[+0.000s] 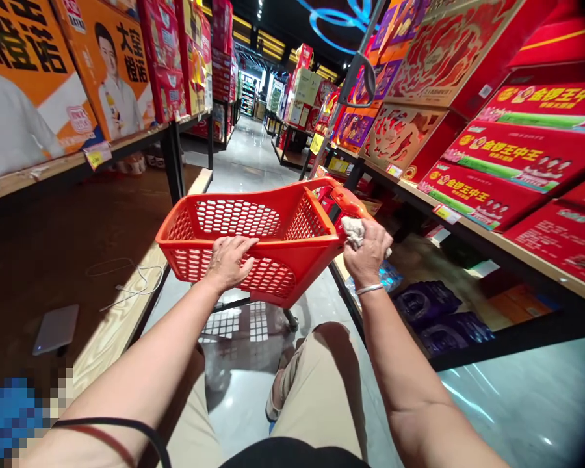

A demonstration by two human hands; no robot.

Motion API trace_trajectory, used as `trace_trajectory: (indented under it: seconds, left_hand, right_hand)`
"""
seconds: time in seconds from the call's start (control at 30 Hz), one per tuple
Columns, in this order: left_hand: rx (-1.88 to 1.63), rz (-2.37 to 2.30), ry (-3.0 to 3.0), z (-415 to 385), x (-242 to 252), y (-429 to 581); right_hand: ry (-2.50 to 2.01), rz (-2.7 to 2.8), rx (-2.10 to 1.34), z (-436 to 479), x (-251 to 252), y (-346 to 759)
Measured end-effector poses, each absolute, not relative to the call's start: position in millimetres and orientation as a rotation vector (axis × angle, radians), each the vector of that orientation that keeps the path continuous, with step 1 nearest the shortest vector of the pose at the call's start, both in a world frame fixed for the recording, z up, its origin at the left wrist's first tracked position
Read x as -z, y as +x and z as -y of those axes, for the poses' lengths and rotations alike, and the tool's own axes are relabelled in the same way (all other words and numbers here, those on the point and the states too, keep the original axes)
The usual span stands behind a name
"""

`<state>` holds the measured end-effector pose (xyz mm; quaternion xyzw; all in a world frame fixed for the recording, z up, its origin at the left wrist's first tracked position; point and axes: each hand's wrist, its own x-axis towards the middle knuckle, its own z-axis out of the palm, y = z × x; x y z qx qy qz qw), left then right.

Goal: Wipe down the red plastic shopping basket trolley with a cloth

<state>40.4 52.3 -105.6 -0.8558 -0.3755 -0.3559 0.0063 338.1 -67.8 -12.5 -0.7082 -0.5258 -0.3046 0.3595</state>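
On my far left, orange boxes line the upper shelf, with a yellow price tag hanging at its front edge. Below it, the low wooden shelf carries a flat grey device set back from its front edge, and a loose white cable trails across to that edge.

In the aisle between the two shelf rows I see the red basket. It is tipped, with its open top turned toward me, and its frame reaches down to the glossy floor. My left hand lies on the near rim, towards its left half, fingers slightly spread and curled over the edge. My knee in beige trousers sits just under the basket, close to its underside.

My right hand, with a thin bracelet at the wrist, is at the basket's right corner. Its fingers are closed together round a crumpled pale cloth and press it against the rim there. From that corner the grey pull handle rises steeply, ending in a loop.

On the right, the shelving crowds in just beside that hand: red gift boxes stand tilted on the upper board, and dark blue packs lie low underneath, near the basket's right side.
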Motion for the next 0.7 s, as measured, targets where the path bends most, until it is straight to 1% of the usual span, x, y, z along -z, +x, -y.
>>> trace_trajectory:
  seconds: [0.23,0.37,0.47,0.53,0.63,0.7]
  left_hand:
    - [1.08,1.336,-2.655,-52,96,61]
    - [1.071,1.333,-2.711,-61,95,58]
    - [1.036,1.308,-2.717,-62,96,55]
    - [1.014,1.291,-2.708,-61,97,55]
    - [0.994,1.289,-2.698,-60,100,57]
    - [0.997,1.301,-2.694,-61,100,58]
  right_hand:
    - [-1.813,2.006,0.518,54,19,255]
    - [-1.769,2.199,0.514,57,-3,277]
    - [-1.876,2.035,0.637,63,-28,335]
    - [-1.964,1.752,0.711,63,-40,377]
    - [-1.903,1.493,0.616,57,-43,420]
    - [-1.828,1.31,0.544,52,-28,423]
